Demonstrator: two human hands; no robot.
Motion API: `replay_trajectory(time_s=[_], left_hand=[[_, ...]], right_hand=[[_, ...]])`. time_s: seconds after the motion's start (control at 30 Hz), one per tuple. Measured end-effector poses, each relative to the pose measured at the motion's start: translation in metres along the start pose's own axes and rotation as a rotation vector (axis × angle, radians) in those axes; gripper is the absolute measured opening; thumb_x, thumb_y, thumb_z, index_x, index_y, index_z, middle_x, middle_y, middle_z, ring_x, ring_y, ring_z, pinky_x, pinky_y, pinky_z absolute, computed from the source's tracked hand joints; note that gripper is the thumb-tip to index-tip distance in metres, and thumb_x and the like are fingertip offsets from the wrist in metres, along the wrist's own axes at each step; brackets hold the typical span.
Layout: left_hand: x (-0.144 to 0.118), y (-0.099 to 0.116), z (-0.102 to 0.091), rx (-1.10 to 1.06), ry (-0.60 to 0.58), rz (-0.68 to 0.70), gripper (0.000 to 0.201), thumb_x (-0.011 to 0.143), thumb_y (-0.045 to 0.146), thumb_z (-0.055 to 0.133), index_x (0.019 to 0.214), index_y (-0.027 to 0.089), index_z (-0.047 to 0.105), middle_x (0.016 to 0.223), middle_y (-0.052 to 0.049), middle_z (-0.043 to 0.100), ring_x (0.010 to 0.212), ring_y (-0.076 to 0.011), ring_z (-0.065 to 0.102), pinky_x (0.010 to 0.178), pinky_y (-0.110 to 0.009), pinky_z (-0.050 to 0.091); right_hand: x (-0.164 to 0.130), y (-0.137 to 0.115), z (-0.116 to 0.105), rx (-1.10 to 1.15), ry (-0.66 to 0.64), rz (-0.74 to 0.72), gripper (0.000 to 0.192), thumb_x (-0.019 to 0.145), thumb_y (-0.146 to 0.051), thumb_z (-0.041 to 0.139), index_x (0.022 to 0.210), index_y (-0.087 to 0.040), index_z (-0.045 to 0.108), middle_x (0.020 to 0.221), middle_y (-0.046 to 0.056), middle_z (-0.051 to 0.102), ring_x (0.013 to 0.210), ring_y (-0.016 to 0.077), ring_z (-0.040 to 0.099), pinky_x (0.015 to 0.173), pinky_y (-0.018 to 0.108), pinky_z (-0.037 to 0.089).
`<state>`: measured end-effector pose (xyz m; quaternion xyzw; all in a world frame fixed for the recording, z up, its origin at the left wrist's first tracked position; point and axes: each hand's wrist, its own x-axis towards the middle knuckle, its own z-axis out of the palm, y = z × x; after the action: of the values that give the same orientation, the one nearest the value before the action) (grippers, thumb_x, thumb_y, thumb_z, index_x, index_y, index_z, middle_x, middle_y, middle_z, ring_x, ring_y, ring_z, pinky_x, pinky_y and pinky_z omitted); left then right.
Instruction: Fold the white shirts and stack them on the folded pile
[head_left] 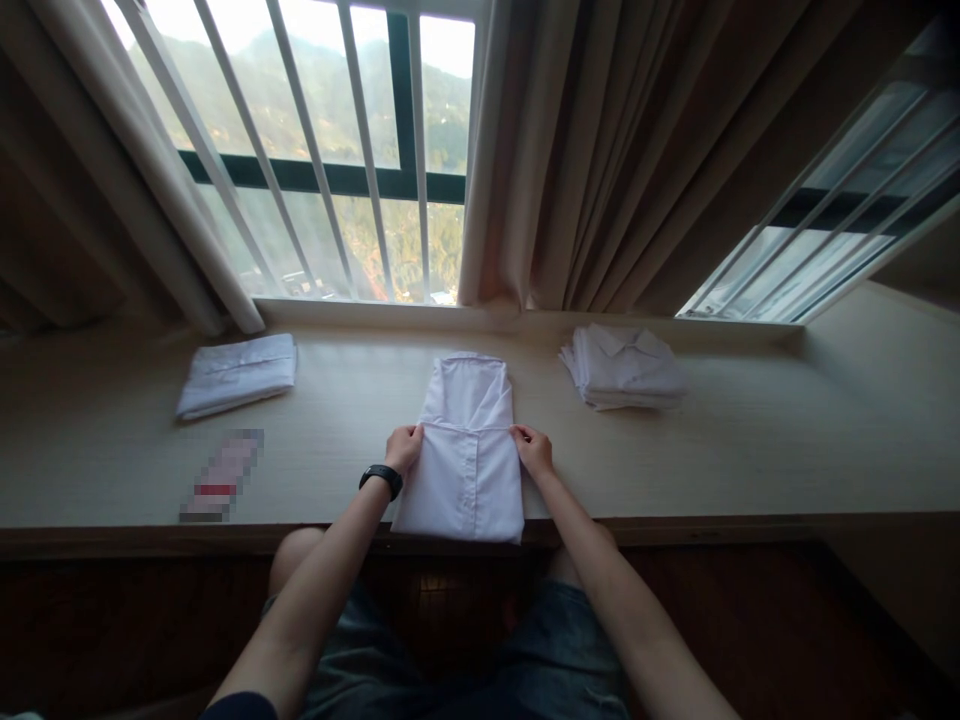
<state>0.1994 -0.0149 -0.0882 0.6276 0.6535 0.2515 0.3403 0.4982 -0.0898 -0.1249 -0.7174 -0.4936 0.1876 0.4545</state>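
Observation:
A white shirt [448, 485], partly folded into a long narrow shape, lies on the pale tabletop in front of me. A crease crosses it at mid-length, and a button strip runs down the nearer part, whose lower end reaches past the table's front edge. At the left end of the crease, my left hand [403, 448] is closed on the shirt's side edge. My right hand [533, 450] pinches the opposite edge at about the same height. A black band circles my left wrist.
On the table [330, 480], a folded white garment [240, 374] lies to the left and a stack of folded white shirts [626, 368] to the right. A blurred-out flat item [225, 470] is near the front left. Curtains [577, 150] and a barred window [322, 180] stand behind.

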Motion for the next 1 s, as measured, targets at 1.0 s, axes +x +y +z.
replay_trajectory(time_s=[1.0], left_hand=[[0.042,0.026,0.016,0.321,0.066,0.156,0.047,0.104,0.049,0.033,0.087,0.022,0.067,0.090,-0.010,0.072,0.086,-0.0220,0.065,0.071,-0.029,0.038]], right_hand=[[0.028,-0.016,0.016,-0.338,-0.005,0.045,0.033,0.101,-0.043,0.045,0.106,-0.023,0.070,0.103,0.007,0.075,0.091,0.0195,0.067,0.075,0.025,0.044]])
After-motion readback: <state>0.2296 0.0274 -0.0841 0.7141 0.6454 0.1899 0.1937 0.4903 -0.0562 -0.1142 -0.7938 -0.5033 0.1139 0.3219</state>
